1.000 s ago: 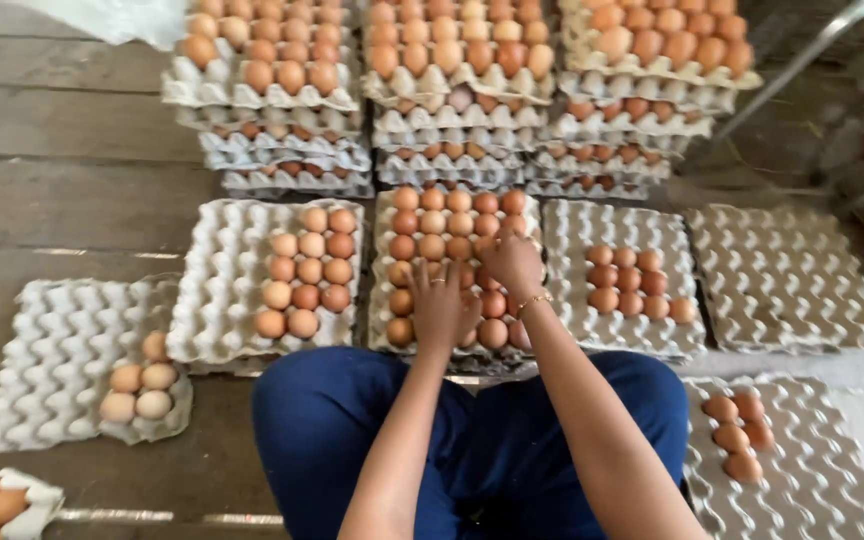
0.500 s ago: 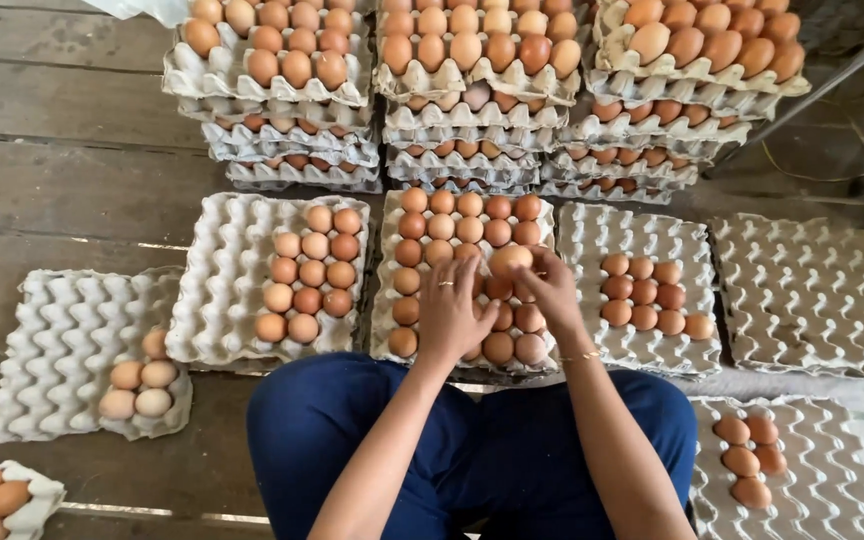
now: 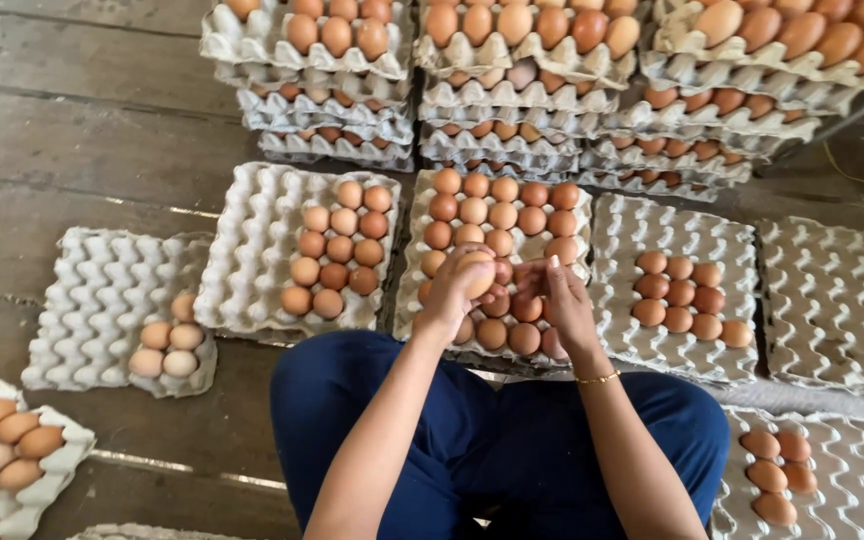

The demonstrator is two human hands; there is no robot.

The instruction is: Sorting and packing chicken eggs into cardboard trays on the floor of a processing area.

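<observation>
My left hand grips a light brown egg just above the middle grey pulp egg tray, which is nearly full of brown eggs. My right hand hovers beside it over the same tray, fingers slightly curled, touching or nearly touching the eggs below; I cannot tell whether it holds one. A thin bracelet circles my right wrist. My legs in blue trousers sit just behind the tray.
Half-filled trays lie left and right of the middle one. An empty tray is far right. Further trays with few eggs sit at left and lower right. Stacked full trays line the back on the plank floor.
My hands have drawn back toward the near end of the middle tray, and my left hand has closed round an egg and lifted it. The view has shifted slightly.
</observation>
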